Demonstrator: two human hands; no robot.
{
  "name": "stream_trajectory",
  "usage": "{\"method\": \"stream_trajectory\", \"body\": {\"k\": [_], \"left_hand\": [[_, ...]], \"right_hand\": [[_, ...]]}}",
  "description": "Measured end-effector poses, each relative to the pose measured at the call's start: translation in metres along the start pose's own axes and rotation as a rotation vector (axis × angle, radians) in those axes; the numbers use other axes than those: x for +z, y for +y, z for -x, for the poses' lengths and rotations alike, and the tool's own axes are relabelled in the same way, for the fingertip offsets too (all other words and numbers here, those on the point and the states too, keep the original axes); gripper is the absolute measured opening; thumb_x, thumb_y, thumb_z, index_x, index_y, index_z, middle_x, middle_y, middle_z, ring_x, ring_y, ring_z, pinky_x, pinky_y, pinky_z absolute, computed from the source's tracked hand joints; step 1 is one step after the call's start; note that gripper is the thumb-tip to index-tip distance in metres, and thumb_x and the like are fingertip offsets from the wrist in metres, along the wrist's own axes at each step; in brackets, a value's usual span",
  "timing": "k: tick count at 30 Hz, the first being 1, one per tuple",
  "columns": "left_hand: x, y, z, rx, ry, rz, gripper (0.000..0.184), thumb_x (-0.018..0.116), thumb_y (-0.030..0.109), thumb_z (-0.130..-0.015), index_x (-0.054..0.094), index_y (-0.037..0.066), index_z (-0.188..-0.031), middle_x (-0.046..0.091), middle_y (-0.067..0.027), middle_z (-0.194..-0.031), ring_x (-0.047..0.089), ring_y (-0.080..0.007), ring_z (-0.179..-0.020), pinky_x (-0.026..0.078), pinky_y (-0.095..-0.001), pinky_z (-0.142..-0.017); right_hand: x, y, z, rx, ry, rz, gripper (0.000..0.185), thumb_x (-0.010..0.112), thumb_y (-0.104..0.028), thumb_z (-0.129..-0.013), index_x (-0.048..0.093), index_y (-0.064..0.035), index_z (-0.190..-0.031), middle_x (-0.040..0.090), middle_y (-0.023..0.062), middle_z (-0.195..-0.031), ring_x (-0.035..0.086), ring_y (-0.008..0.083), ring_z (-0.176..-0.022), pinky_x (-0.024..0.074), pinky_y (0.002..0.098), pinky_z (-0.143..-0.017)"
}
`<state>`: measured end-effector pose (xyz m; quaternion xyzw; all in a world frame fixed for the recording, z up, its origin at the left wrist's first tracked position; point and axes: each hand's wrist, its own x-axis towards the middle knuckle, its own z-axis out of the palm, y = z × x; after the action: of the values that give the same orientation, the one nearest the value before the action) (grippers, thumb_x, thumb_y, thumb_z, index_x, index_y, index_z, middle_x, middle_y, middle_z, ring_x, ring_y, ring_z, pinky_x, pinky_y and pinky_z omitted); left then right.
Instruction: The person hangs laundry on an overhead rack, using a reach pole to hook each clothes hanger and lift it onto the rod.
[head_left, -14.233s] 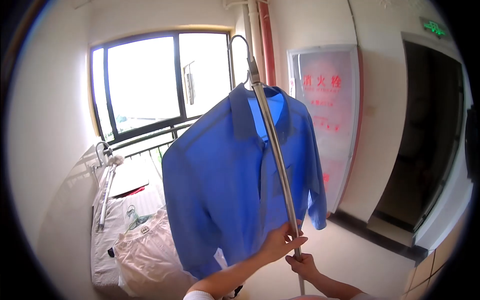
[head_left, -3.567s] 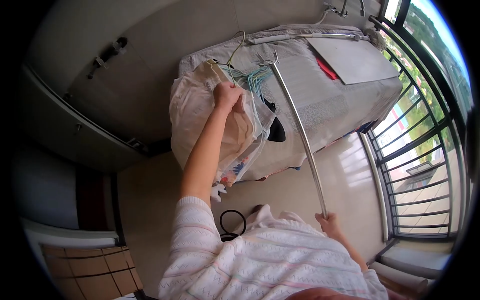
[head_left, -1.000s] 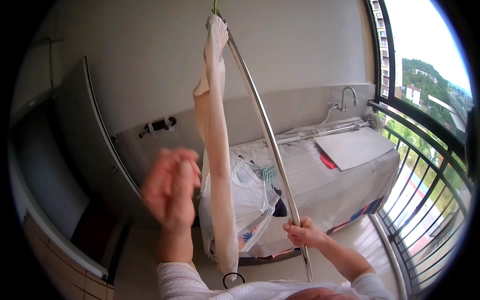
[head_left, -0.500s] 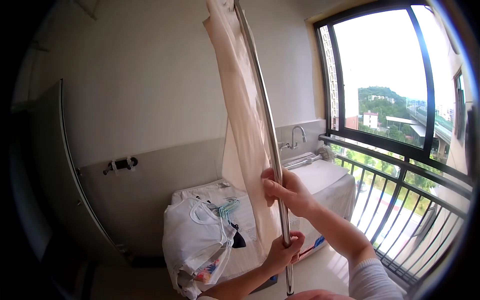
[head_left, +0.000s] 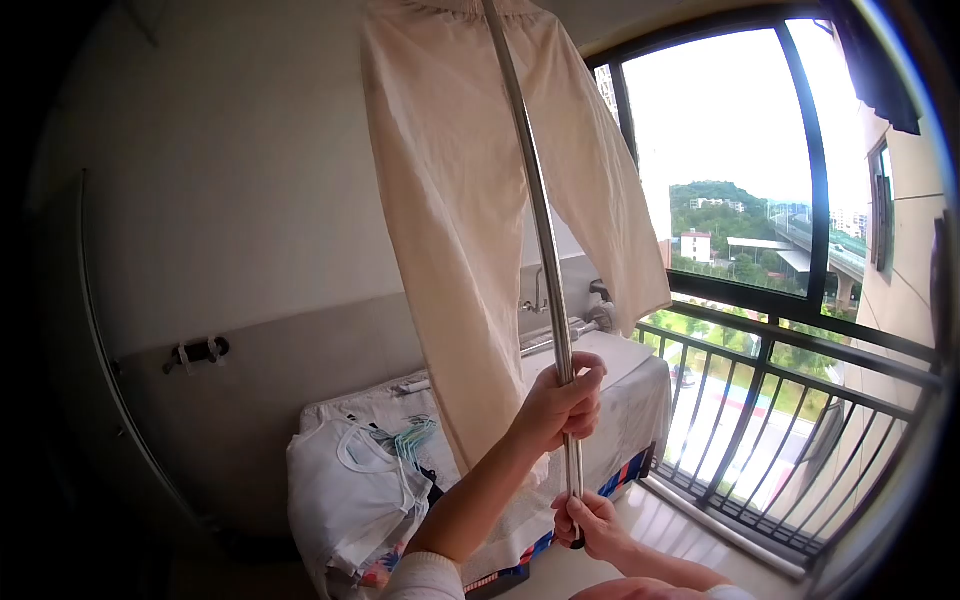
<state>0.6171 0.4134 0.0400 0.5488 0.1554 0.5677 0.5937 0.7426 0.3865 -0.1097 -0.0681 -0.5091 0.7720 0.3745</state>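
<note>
A long shiny metal pole (head_left: 545,245) runs from the top of the view down to its dark end cap. Wrapped around its lower part is my left hand (head_left: 568,402), closed. Below that, my right hand (head_left: 592,522) grips the pole just above the cap. Cream trousers (head_left: 450,170) hang spread at the pole's upper end, waistband at the top edge, one leg on either side. How they are held up is out of view. The left trouser leg reaches down behind my left forearm.
A covered low surface (head_left: 620,375) stands by the wall, with white clothing (head_left: 345,480) and several pale green hangers (head_left: 412,435) on it. Behind are a faucet (head_left: 540,290) and a wall fixture (head_left: 200,352). Window and black railing (head_left: 740,400) lie right; dark cloth (head_left: 875,70) hangs upper right.
The trousers have turned from edge-on to spread wide. My right hand has gone from above my left hand to the pole's bottom end; my left hand is now the upper one.
</note>
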Motion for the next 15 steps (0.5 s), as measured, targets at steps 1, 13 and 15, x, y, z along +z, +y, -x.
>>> {"method": "stream_trajectory", "body": {"k": [1, 13, 15], "left_hand": [[-0.002, 0.002, -0.009, 0.014, -0.023, 0.007, 0.009, 0.054, 0.020, -0.086, 0.049, 0.013, -0.088, 0.024, 0.0065, -0.046, 0.023, -0.0051, -0.034, 0.019, -0.0228, -0.033], [-0.060, 0.026, -0.034, 0.239, -0.184, -0.958, 0.066, 0.061, 0.027, -0.081, 0.026, 0.009, -0.133, 0.053, -0.0107, -0.101, 0.056, -0.0151, -0.085, 0.049, -0.0247, -0.065], [-0.092, 0.021, -0.007, 0.125, -0.199, -1.013, 0.059, 0.063, 0.026, -0.080, 0.036, 0.006, -0.128, 0.054, -0.0092, -0.100, 0.055, -0.0128, -0.085, 0.048, -0.0239, -0.066]], "right_hand": [[0.000, 0.000, -0.001, -0.031, 0.059, 0.023, 0.021, 0.045, -0.023, -0.091, 0.051, -0.0024, -0.090, 0.041, 0.0010, -0.059, 0.038, 0.0087, -0.048, 0.0332, 0.0221, -0.044], [-0.012, -0.130, -0.138, -0.560, 0.265, 0.326, 0.034, 0.042, -0.034, -0.091, 0.044, -0.0103, -0.068, 0.030, -0.0059, -0.045, 0.025, 0.0037, -0.034, 0.0159, 0.0193, -0.031], [-0.002, -0.169, -0.165, -0.577, 0.227, 0.296, 0.033, 0.039, -0.032, -0.092, 0.045, -0.0110, -0.068, 0.031, -0.0049, -0.045, 0.026, 0.0037, -0.031, 0.0173, 0.0190, -0.028]]}}
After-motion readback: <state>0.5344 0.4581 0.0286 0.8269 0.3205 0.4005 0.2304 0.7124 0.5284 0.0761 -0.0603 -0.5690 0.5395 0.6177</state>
